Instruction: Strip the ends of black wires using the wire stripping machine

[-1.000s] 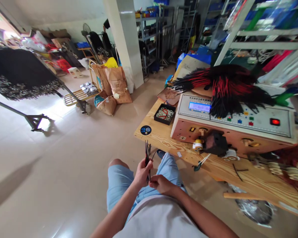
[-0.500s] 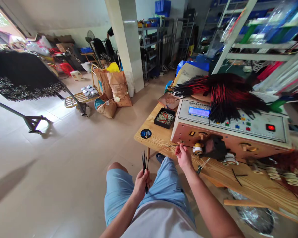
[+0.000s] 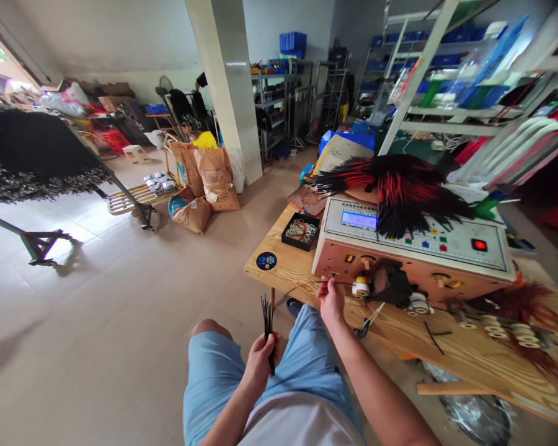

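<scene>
The left hand (image 3: 263, 358) is low over the lap, forearm angled up from below, thumb and fingers clamped round a bundle (image 3: 267, 322). This is a thin sheaf of black wires, roughly upright, ends fanned slightly above the grip and a short length showing below. The right hand (image 3: 331, 300) reaches forward, fingers curled at a single wire (image 3: 302, 285); whether they pinch it, I cannot tell. That wire is black, thin and gently bent, running leftward past the fingertips and rightward to the rollers (image 3: 361, 287) of the machine (image 3: 418, 260). Beyond the right hand, a tray (image 3: 300, 231) sits on the worktop (image 3: 288, 272).
</scene>
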`<state>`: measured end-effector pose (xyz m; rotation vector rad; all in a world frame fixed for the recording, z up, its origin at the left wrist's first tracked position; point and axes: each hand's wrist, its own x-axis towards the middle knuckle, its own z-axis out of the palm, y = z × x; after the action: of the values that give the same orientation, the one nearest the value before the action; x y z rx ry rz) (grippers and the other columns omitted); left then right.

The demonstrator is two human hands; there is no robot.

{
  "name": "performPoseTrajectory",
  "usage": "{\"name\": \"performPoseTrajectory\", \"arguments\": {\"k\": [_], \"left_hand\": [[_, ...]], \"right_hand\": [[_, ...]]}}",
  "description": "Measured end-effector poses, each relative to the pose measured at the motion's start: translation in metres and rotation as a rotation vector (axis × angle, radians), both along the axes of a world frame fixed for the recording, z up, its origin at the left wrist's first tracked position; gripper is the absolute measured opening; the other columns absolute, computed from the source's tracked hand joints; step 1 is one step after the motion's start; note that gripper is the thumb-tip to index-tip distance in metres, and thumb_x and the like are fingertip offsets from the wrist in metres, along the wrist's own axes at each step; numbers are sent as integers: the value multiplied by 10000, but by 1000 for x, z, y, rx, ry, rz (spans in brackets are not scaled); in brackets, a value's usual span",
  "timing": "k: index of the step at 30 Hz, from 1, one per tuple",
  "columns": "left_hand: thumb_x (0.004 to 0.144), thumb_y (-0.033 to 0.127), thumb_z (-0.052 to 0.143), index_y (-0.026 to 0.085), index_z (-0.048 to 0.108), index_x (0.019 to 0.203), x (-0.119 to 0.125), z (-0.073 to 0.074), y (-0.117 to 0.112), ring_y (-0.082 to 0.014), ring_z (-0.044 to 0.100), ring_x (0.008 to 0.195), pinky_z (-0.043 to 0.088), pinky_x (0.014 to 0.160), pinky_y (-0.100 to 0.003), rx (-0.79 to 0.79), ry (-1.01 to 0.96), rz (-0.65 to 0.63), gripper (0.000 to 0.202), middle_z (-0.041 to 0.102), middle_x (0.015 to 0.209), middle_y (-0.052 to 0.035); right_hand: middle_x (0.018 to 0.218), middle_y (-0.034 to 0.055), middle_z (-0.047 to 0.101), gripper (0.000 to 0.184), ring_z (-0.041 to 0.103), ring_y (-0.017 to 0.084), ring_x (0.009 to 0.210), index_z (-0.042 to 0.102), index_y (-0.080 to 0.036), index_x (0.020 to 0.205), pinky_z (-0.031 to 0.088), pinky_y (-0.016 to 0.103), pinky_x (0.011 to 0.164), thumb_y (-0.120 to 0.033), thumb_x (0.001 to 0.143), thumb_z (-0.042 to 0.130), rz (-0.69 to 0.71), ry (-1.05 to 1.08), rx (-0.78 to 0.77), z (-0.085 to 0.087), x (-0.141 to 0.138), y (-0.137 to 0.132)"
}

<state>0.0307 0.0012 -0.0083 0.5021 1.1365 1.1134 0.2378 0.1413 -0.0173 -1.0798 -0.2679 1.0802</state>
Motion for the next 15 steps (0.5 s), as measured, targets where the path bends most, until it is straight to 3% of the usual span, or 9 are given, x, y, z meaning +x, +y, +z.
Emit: {"name": "performPoseTrajectory", "arguments": {"k": [5, 10, 15], "left_hand": [[667, 589, 835, 124, 727, 823, -4, 3, 12, -109, 484, 610, 359, 539, -217, 103, 71, 19, 501, 588, 705, -25], [721, 638, 768, 160, 669, 766, -11, 9, 28, -92, 432, 530, 338, 495, -204, 192, 199, 57, 490, 546, 611, 10], [761, 681, 701, 168, 651, 739, -12, 17, 33, -111, 446, 534, 344, 476, -209, 237, 354, -17, 515, 560, 616, -5]], "right_hand": [[617, -20, 588, 569, 478, 103, 468, 668, -178, 856, 393, 218, 421, -713, 677, 739, 212, -109, -15, -13, -38, -23], [612, 9, 581, 600, 490, 121, 481, 701, -164, 827, 385, 228, 437, -758, 767, 640, 603, -299, -11, -28, -69, -68], [597, -3, 563, 401, 511, 147, 566, 699, -183, 756, 400, 249, 543, -528, 916, 571, 964, -603, 122, -39, -83, -115]]}}
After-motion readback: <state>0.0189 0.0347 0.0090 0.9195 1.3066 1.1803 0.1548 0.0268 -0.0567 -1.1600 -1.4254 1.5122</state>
